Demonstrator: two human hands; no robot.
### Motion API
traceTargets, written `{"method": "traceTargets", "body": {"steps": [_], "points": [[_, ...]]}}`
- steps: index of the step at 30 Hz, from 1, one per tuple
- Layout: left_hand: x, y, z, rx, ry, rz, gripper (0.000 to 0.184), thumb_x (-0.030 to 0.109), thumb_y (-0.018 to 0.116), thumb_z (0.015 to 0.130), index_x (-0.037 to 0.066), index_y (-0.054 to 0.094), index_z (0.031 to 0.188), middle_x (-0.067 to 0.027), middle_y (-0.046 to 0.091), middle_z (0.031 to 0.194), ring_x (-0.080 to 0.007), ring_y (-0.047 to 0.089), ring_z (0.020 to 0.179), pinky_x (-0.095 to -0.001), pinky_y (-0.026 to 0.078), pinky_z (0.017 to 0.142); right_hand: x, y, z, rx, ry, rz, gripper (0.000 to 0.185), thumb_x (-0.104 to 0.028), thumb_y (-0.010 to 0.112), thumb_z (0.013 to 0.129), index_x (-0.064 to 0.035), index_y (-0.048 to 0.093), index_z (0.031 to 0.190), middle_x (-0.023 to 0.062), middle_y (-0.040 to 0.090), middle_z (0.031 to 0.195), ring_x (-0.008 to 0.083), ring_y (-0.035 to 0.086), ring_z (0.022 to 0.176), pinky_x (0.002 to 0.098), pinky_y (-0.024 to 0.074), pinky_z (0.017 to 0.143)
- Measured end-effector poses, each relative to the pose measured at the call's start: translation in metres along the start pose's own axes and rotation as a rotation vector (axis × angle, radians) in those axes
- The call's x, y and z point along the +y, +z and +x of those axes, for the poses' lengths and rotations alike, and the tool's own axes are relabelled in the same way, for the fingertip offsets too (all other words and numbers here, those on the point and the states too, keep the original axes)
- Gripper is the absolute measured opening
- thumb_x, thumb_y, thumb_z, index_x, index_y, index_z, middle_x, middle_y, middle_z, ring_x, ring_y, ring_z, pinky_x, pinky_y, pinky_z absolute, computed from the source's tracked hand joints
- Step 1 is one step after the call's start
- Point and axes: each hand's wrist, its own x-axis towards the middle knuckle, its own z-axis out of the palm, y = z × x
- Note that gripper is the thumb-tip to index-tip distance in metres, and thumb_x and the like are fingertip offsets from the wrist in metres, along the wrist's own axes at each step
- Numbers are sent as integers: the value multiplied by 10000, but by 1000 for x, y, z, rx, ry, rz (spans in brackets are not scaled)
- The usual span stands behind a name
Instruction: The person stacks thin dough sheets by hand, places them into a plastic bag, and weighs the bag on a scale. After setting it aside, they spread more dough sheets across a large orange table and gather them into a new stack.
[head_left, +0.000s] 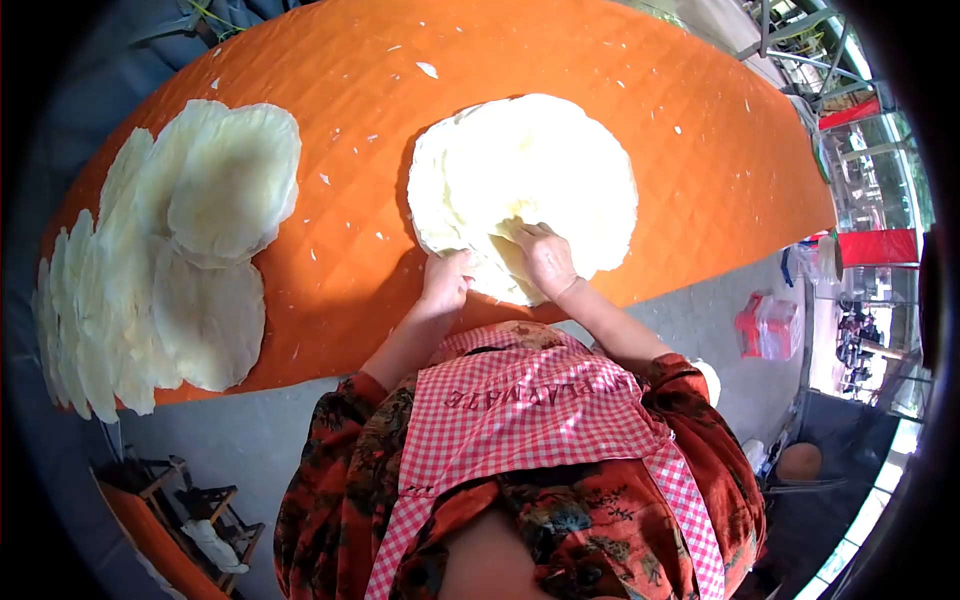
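A stack of thin, pale, round flatbread-like sheets [540, 150] lies on the orange quilted table cover, brightly lit and ragged at the rim. My left hand [447, 283] is at the near left edge of the stack, its thumb and fingers closed on the rim of a sheet. Beside it, my right hand [545, 262] reaches over the near part of the stack with its fingers curled against a fold in the top sheet. The tips of the right fingers are partly hidden.
More overlapping pale sheets [215, 190] spread over the left end of the orange table cover [720, 150]. White crumbs and scraps [427, 70] dot the cover. A red plastic bag or container [770, 325] stands on the grey floor to the right. A wooden frame [195, 500] is at lower left.
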Motion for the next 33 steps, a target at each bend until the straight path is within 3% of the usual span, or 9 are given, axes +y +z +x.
{"method": "traceTargets", "body": {"steps": [8, 11, 12, 14, 17, 22, 25, 30, 33], "points": [[-4, -6, 4, -27, -17, -4, 240, 59, 573, 855, 28, 559, 1093, -85, 633, 955, -194, 631, 785, -290, 465, 543, -31, 12, -6, 35, 33, 94, 399, -186, 603, 825, -54, 540, 1196, 166, 565, 1189, 337, 548, 1049, 370, 494, 867], [-3, -8, 4, -51, -13, 36, 219, 71, 567, 868, 32, 554, 1083, -81, 636, 961, -190, 634, 812, -292, 482, 552, -10, 18, 1, -53, 93, 156, 398, -230, 615, 824, -52, 567, 1176, 147, 624, 1102, 342, 587, 990, 370, 507, 839], [-1, -4, 1, -43, -2, 32, 199, 75, 563, 875, 36, 555, 1070, -79, 638, 955, -190, 635, 812, -298, 487, 555, 1, 19, 8, 70, 4, 230, 313, -222, 615, 809, -66, 635, 1079, 146, 675, 931, 346, 634, 847, 397, 524, 764], [0, -6, 3, -62, -1, 28, 175, 89, 554, 892, 47, 544, 1061, -78, 631, 970, -192, 632, 829, -313, 497, 577, 37, -11, 42, -145, 195, 71, 184, -94, 589, 748, -72, 687, 902, 204, 643, 750, 379, 626, 685, 448, 516, 658], [0, -19, 3, -51, -30, 11, 171, 117, 532, 922, 66, 502, 1082, -79, 596, 1030, -200, 617, 872, -339, 507, 632, 12, -106, 84, 12, 71, -13, 164, -35, 531, 768, -43, 680, 837, 186, 637, 737, 366, 610, 662, 431, 483, 590], [16, -2, -19, -18, -25, 3, 210, 129, 492, 951, 84, 426, 1145, -77, 515, 1088, -196, 574, 875, -349, 513, 687, -39, -23, 34, -104, -67, -189, 114, -104, 599, 723, -54, 633, 820, 139, 639, 727, 337, 620, 672, 416, 514, 608], [9, -12, -10, -134, -10, -15, 198, 132, 492, 948, 54, 449, 1125, -93, 558, 1046, -202, 578, 889, -389, 504, 737, -64, 2, 16, -190, -13, 51, 449, -259, 677, 761, 12, 553, 1098, 200, 601, 1088, 347, 615, 909, 392, 529, 771], [20, -8, -18, -216, -21, -50, 272, 185, 498, 952, 21, 477, 1169, -102, 584, 1035, -214, 592, 920, -372, 502, 782, -69, 6, 7, -6, -38, 86, 537, -237, 699, 721, -5, 528, 1174, 197, 595, 1117, 368, 609, 931, 397, 523, 797], [30, -9, -29, -75, 280, 181, 246, 205, 531, 943, 33, 546, 1117, -80, 576, 1045, -160, 559, 937, -300, 477, 792, -7, 1, 43, -322, 320, 57, 167, -163, 583, 798, -39, 678, 857, 231, 642, 795, 383, 630, 757, 436, 507, 692]]}}
